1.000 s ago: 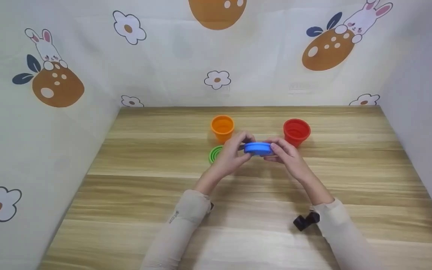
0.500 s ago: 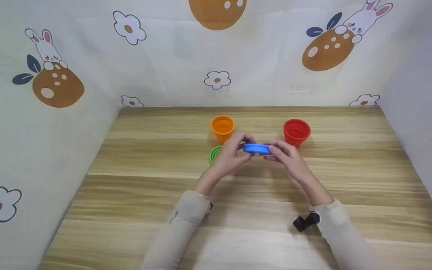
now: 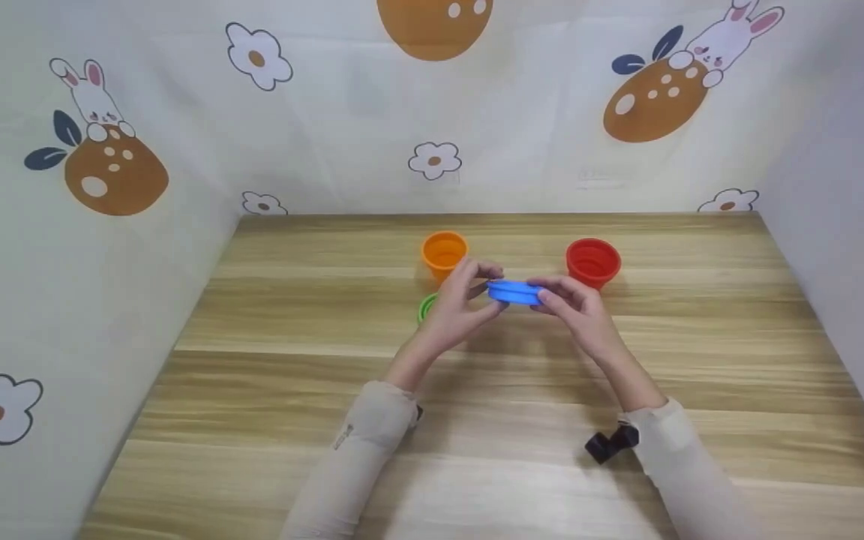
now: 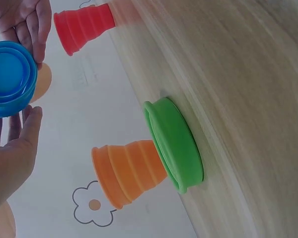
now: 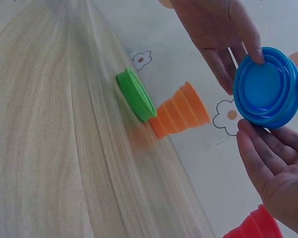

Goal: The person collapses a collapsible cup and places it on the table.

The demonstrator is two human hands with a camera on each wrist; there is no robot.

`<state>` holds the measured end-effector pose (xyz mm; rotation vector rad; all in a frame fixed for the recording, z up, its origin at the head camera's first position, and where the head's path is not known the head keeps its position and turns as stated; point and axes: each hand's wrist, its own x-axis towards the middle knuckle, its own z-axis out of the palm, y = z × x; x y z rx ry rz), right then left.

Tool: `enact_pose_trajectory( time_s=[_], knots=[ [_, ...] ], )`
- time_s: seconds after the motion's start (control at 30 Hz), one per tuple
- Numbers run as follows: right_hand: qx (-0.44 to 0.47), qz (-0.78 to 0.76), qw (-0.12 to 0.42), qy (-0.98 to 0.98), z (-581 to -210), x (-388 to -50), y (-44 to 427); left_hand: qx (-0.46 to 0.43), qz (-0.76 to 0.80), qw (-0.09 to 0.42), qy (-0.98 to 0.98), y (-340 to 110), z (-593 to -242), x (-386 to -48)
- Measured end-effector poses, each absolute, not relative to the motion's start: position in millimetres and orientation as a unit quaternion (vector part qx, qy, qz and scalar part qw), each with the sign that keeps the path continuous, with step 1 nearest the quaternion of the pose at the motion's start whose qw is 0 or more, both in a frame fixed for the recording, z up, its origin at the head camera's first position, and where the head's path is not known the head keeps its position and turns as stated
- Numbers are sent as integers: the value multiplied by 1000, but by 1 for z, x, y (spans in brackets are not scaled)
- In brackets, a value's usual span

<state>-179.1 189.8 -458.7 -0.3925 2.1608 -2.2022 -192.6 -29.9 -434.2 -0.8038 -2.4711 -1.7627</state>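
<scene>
A blue collapsible cup [image 3: 513,292], folded flat into a thick disc, is held in the air above the table. My left hand [image 3: 453,309] pinches its left side between thumb and fingers. On the right side, my right hand [image 3: 582,313] grips it with the thumb on the near face and fingers behind. Concentric rings show on the cup's face in the right wrist view. A green collapsible cup [image 4: 175,144], also folded flat, lies on the table, partly hidden behind my left hand in the head view.
An orange collapsible cup [image 3: 445,252] stands upright and expanded behind my left hand. Another expanded cup, red [image 3: 593,259], stands behind my right hand. The wooden table [image 3: 289,315] meets a printed wall covering [image 3: 357,150] at the back. A black device [image 3: 612,444] sits at my right cuff.
The blue cup has risen slightly and tilted a little in my hands. My left hand has shifted up slightly and covers more of the green cup. The other cups have stayed put.
</scene>
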Motion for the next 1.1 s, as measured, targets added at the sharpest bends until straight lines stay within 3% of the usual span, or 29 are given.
enact_pose_trajectory(
  time_s=[0.57, 1.1],
  knots=[
    [-116, -697, -34, 707, -458, -178, 192, -220, -603, -45, -765, -34, -436, -193],
    [-123, -686, -37, 716, -459, -179, 194, -203, -593, -56, -777, -32, -436, -194]
  ],
)
